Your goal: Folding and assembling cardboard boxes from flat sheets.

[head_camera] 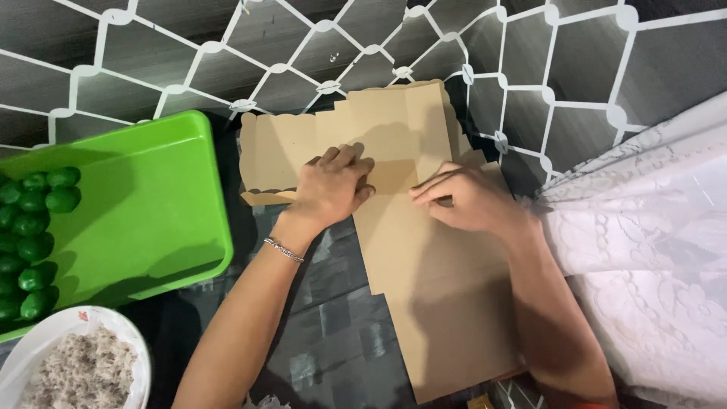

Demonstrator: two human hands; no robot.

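Cardboard sheet [409,250] flat on surface | left hand [333,185], right hand [466,198] pressing, palms down, gripping nothing | keep your fingertips along the crease | green tray [151,204] at 9 o'clock

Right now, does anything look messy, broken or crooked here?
Nothing looks broken or spilled. Both hands, left hand and right hand, press flat on an unfolded brown cardboard sheet. The green balls sit neatly in the green tray, and the shredded filling stays inside its white bowl.
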